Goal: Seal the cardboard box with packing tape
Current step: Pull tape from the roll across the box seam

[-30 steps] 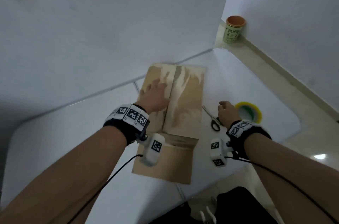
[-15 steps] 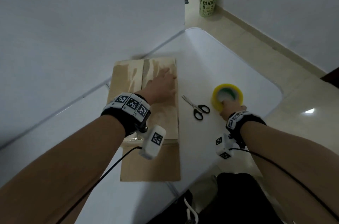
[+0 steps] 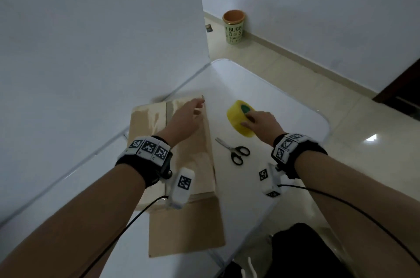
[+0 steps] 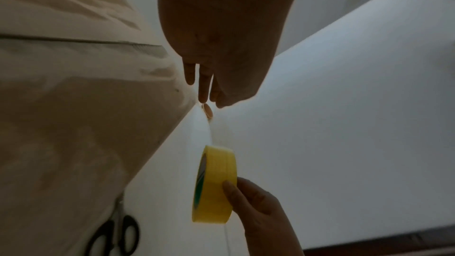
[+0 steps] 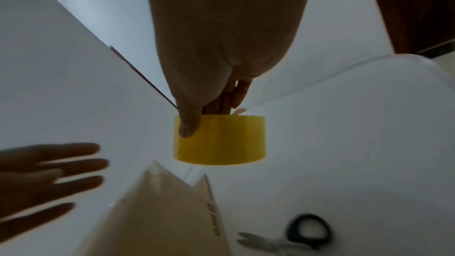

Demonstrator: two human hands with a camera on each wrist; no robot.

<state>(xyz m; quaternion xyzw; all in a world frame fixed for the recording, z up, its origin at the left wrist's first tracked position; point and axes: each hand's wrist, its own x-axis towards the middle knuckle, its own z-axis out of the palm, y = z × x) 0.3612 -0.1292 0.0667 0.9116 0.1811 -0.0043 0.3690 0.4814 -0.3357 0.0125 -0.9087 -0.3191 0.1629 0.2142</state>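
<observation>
The cardboard box (image 3: 181,164) lay flat on the white table (image 3: 284,118), close to the wall, with a glossy strip already running along its centre seam (old tape, I'd guess, though I couldn't be sure). The person's left hand (image 3: 184,118) hovered over the far end of the box, fingers straight and spread, holding nothing. Their right hand (image 3: 261,123) had the yellow roll of packing tape (image 3: 238,116) lifted off the table just beside the box, thumb (image 5: 188,124) on its outer face and fingers hooked through the core. The scissors (image 3: 234,152) lay untouched between box and roll. As I judged it, the sealing itself had barely begun: no fresh length was drawn out, so finding the tape's end, pulling, sticking and cutting all remained.
</observation>
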